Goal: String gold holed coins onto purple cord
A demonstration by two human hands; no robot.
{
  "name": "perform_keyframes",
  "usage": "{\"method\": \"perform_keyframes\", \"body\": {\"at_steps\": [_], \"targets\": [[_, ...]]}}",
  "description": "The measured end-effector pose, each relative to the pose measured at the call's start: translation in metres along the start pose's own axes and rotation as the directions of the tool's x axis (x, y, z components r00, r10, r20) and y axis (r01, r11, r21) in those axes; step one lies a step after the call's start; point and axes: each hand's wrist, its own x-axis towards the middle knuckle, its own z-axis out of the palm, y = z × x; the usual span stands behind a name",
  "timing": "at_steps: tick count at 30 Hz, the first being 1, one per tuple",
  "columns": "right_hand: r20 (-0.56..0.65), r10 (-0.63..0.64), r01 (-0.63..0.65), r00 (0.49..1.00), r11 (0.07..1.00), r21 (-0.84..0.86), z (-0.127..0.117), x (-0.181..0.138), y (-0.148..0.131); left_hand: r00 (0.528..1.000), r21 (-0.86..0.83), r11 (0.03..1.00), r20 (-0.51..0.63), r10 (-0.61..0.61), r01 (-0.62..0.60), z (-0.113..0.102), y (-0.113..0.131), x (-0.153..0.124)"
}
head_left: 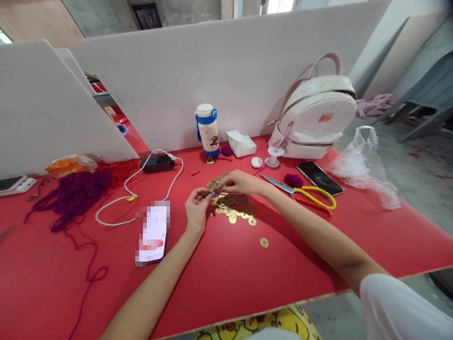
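Note:
My left hand [198, 206] is pinched on a thin purple cord [231, 193] above a pile of brass-coloured coins [232, 215]. Close beside it, my right hand [241, 182] also has its fingers closed on the cord. The fingertips of both hands nearly meet, so whether a coin is between them is too small to tell. One coin [264, 242] with a square hole lies apart, nearer the front edge. Part of the pile is hidden behind my fingers and in shadow.
Left of my hands lie a lit phone [154, 232], a black power bank [157, 163] with a white cable and tangled purple yarn [72, 193]. Behind stand a bottle [208, 132] and a tissue pack [242, 143]. Scissors [314, 196], another phone [320, 177] and a backpack [314, 113] are at right.

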Motion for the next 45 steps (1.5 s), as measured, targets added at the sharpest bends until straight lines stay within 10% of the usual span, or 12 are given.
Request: {"method": "perform_keyframes", "body": {"at_steps": [45], "targets": [[-0.034,-0.019,0.018,0.999,0.999,-0.049,-0.005,-0.002,-0.009,1.000,-0.024,1.000,0.004,0.003,-0.002,0.000,0.000,0.000]]}}
